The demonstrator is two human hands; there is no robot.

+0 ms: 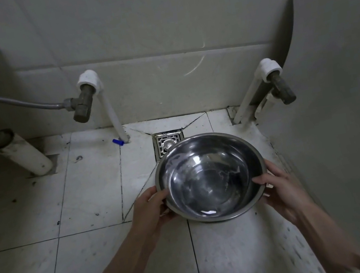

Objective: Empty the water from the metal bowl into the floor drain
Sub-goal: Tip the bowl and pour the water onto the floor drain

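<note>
A shiny metal bowl (210, 176) with clear water in its bottom is held over the white tiled floor, roughly level. My left hand (150, 210) grips its left rim, thumb inside the edge. My right hand (279, 187) grips the right rim the same way. The square metal floor drain (166, 144) lies just beyond the bowl at the foot of the wall; the bowl's far rim hides its lower right part.
A white pipe with a metal valve (83, 102) and a hose stands left of the drain; a second valve (282, 89) stands right. A large white fixture (345, 83) fills the right side. A thick white pipe (25, 154) lies far left. A small blue piece (118, 142) lies by the pipe's foot.
</note>
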